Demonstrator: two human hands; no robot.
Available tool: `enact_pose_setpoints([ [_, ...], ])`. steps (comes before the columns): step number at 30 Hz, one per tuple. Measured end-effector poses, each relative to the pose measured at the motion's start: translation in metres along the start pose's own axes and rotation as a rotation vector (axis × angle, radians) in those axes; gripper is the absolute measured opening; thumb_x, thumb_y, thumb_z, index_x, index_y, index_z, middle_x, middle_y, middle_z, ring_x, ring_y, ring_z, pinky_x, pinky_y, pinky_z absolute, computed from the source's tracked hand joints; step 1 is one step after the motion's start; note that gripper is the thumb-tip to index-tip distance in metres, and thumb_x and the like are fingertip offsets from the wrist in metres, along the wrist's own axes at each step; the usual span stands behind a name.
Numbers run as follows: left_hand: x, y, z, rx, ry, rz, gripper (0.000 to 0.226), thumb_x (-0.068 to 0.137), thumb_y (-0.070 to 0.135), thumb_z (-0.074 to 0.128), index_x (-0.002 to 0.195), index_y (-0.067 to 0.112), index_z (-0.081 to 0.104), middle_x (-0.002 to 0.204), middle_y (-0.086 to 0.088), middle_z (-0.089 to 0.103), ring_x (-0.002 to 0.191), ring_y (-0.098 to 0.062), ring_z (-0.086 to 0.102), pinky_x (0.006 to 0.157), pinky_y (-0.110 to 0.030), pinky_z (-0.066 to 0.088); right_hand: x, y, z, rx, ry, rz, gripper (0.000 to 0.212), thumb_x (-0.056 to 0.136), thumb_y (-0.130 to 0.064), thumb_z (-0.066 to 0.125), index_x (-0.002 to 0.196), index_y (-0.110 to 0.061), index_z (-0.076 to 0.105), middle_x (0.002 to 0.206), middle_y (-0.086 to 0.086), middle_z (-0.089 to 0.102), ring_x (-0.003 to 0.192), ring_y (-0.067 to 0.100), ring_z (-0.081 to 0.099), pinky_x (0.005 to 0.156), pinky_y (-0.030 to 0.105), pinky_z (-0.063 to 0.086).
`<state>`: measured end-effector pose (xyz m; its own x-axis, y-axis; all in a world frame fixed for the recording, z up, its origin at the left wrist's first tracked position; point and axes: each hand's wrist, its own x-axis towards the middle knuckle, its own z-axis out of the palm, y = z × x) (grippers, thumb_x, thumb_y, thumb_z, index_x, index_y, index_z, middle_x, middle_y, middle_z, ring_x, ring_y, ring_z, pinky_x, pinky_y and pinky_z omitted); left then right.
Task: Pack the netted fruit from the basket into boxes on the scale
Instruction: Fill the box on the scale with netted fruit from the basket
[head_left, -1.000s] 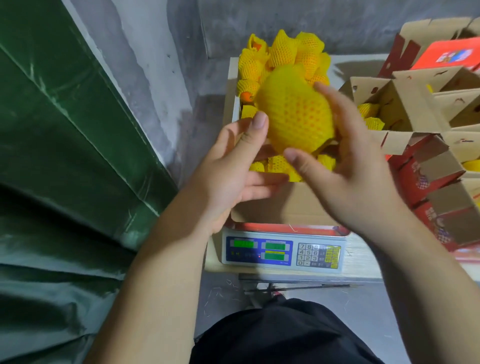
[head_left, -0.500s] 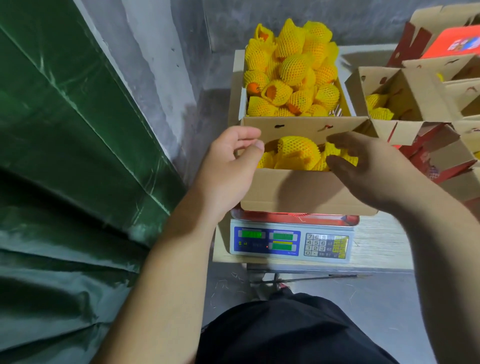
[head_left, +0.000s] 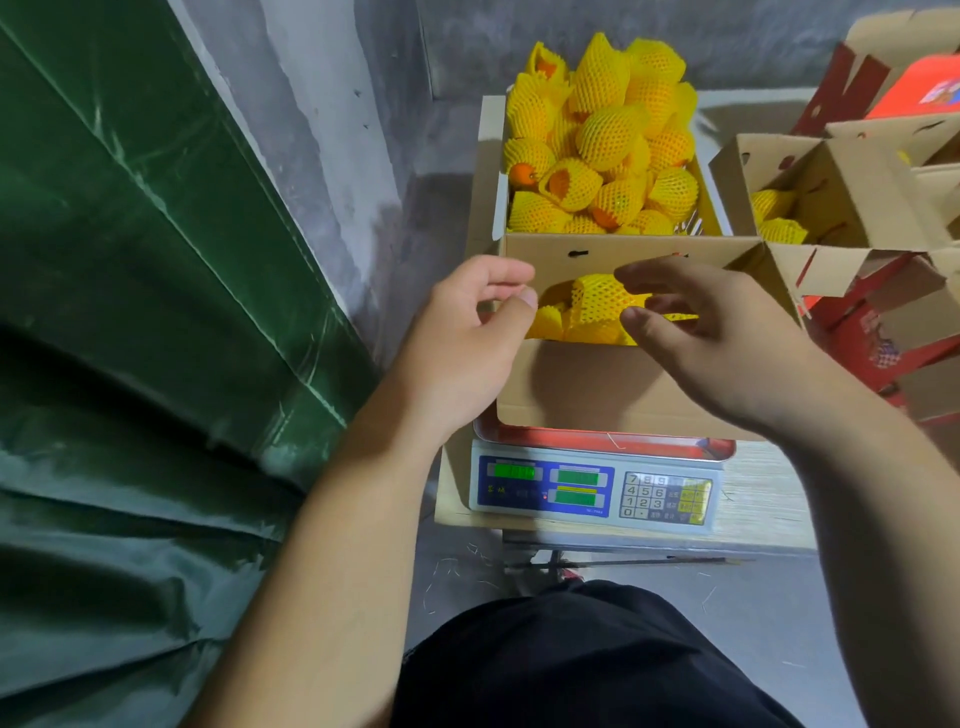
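On the scale, box of netted fruit; basket heaped behind

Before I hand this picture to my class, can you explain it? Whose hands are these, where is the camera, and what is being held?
The camera sits on a person's head, looking down at their own hands. A cardboard box stands on a weighing scale, with netted fruit inside. Behind it a basket is piled with more. The left hand rests at the box's left edge with fingers curled; the right hand hovers over the fruit, fingers loosely curved. Neither plainly grips anything.
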<state>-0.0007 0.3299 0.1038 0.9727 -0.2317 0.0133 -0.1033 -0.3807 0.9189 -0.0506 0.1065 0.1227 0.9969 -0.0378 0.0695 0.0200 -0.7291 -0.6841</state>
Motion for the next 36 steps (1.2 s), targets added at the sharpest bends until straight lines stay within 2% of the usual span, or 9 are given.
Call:
enact_pose_setpoints([
  [8,0.016,-0.003,0.01,-0.022,-0.017,0.01,0.024,0.104,0.037,0.059,0.126,0.04,0.067,0.115,0.025,0.069,0.107,0.011,0.062,0.088,-0.019,0.048,0.02,0.011,0.004,0.071,-0.01,-0.015,0.036,0.101,-0.033,0.06,0.136,-0.028,0.063,0.128,-0.01,0.067,0.118,0.012,0.063,0.099,0.045,0.056],
  [13,0.062,0.018,0.037,-0.01,-0.142,0.077,0.022,0.104,0.03,0.06,0.124,0.033,0.068,0.109,0.02,0.069,0.104,0.012,0.06,0.08,-0.002,0.045,0.046,0.029,0.001,0.095,0.017,-0.021,0.036,0.101,-0.034,0.062,0.137,-0.031,0.062,0.129,-0.013,0.067,0.117,0.008,0.064,0.098,0.045,0.056],
  [17,0.134,0.041,0.059,0.04,-0.21,0.144,0.021,0.101,0.036,0.059,0.12,0.037,0.069,0.109,0.024,0.068,0.102,0.005,0.064,0.086,-0.022,0.052,0.089,0.055,-0.024,0.105,0.052,0.043,0.037,0.101,-0.034,0.062,0.138,-0.033,0.059,0.127,-0.011,0.066,0.115,0.014,0.065,0.096,0.048,0.057],
  [21,0.212,0.043,0.084,0.093,-0.213,0.144,0.021,0.09,0.04,0.059,0.11,0.037,0.066,0.108,0.018,0.069,0.098,-0.002,0.066,0.082,-0.027,0.052,0.141,0.085,-0.054,-0.008,0.06,0.143,0.046,0.099,-0.037,0.064,0.143,-0.032,0.052,0.133,-0.003,0.063,0.119,0.024,0.063,0.101,0.051,0.053],
  [23,0.255,0.037,0.101,0.19,-0.196,0.106,0.031,0.087,0.041,0.06,0.117,0.033,0.065,0.123,0.005,0.066,0.112,-0.016,0.065,0.097,-0.038,0.053,0.176,0.097,-0.066,-0.074,0.048,0.163,0.053,0.098,-0.037,0.066,0.147,-0.028,0.048,0.139,0.003,0.061,0.124,0.028,0.061,0.105,0.049,0.05],
  [25,0.296,0.032,0.115,0.373,-0.156,0.053,0.053,0.084,0.046,0.062,0.134,0.032,0.058,0.139,-0.006,0.052,0.129,-0.03,0.055,0.112,-0.045,0.044,0.216,0.106,-0.073,-0.143,0.028,0.145,0.06,0.097,-0.035,0.067,0.151,-0.024,0.044,0.145,0.01,0.056,0.13,0.03,0.057,0.106,0.043,0.048],
  [29,0.363,0.025,0.142,0.625,-0.177,0.001,0.088,0.088,0.041,0.073,0.161,0.027,0.026,0.162,-0.012,0.027,0.15,-0.042,0.028,0.123,-0.045,0.023,0.298,0.124,-0.079,-0.271,-0.011,0.122,0.071,0.096,-0.029,0.065,0.158,-0.018,0.033,0.153,0.018,0.042,0.134,0.042,0.049,0.107,0.047,0.045],
  [34,0.396,0.007,0.164,0.974,-0.137,0.05,0.092,0.087,0.048,0.079,0.159,0.024,0.028,0.155,-0.006,0.034,0.137,-0.039,0.039,0.117,-0.044,0.03,0.386,0.142,-0.073,-0.39,-0.09,0.059,0.088,0.093,-0.016,0.061,0.165,-0.018,0.01,0.171,0.013,0.014,0.153,0.041,0.022,0.12,0.052,0.031],
  [36,0.394,-0.001,0.17,1.005,-0.1,0.066,0.094,0.085,0.048,0.081,0.158,0.029,0.026,0.151,-0.005,0.036,0.133,-0.038,0.042,0.113,-0.044,0.034,0.409,0.151,-0.07,-0.464,-0.156,0.048,0.091,0.093,-0.017,0.063,0.165,-0.019,0.008,0.167,0.011,0.026,0.149,0.041,0.028,0.116,0.053,0.036],
])
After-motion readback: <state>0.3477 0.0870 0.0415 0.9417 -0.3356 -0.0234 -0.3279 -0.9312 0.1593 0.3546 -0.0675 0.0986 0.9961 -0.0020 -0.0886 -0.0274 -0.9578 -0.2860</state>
